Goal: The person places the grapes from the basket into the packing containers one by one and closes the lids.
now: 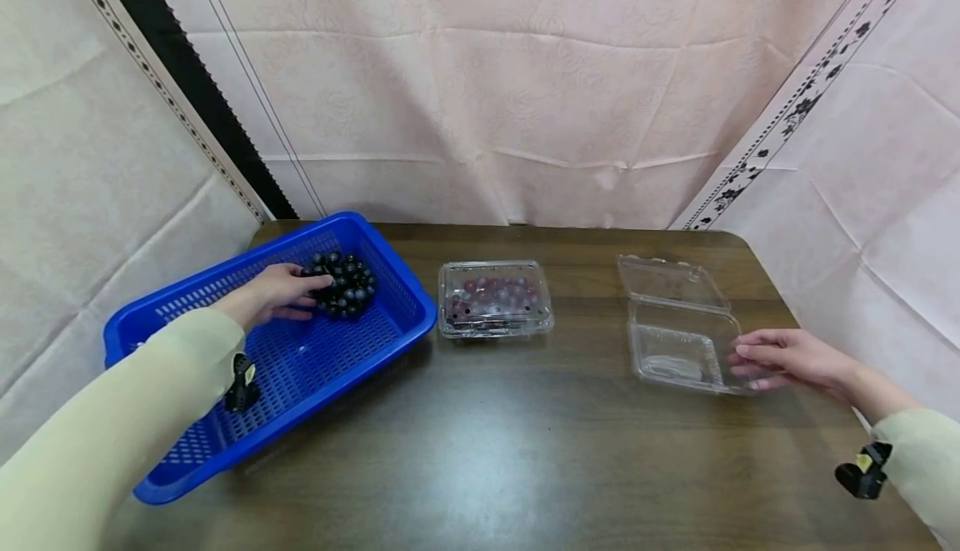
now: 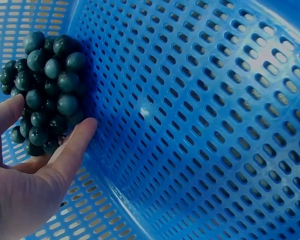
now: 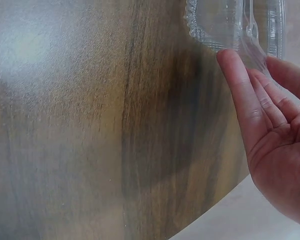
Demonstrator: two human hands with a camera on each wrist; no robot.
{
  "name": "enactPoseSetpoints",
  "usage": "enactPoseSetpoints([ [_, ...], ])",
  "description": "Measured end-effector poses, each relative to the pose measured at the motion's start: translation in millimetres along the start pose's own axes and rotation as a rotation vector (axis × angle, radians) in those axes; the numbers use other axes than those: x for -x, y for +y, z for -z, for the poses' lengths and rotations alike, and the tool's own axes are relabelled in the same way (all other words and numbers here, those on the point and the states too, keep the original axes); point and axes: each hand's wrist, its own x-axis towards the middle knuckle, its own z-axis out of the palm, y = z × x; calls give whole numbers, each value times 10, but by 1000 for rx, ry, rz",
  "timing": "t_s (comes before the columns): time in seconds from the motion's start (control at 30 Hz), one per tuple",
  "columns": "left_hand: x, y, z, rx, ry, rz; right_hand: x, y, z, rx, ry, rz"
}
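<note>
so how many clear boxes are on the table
2. The closed box, with grapes inside, is just right of the basket; the open box is farther right, by the right hand.

Brown round-cornered wood-grain table (image 1: 487,451): fills the foreground, before a pale patterned cloth backdrop (image 1: 495,109).
Blue rectangular perforated plastic basket (image 1: 348,372): on the table's left, lying aslant, its right end farther back.
Bunch of dark round grapes (image 1: 347,286): inside the basket, towards its far right end.
Person's left hand (image 1: 279,291): in the basket, touching the bunch's left side.
Closed clear rectangular plastic box (image 1: 495,318): mid-table, just right of the basket, with round reddish grapes (image 1: 517,293) inside.
Open clear rectangular plastic box (image 1: 678,311): on the table's right, well apart from the closed one, its lid (image 1: 671,282) to the rear.
Person's right hand (image 1: 795,359): at the open box's right edge.
</note>
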Motion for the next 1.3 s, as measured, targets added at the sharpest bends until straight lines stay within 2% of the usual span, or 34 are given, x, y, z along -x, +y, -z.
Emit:
enactPoseSetpoints([
  [0.3,-21,20,-24,12,8,-13,-91,-38,-44,16,5,7],
  [0.63,-27,21,-55,76,35,-42,-138,-66,-55,46,21,3],
  [0.73,-42,22,-52,90,11,-44,-143,-72,-58,47,22,1],
  [1.03,-62,15,-53,116,-119,-45,-161,-86,-67,46,34,-13],
  [1.3,-106,59,-78,120,-131,-36,-185,-81,-77,13,7,3],
])
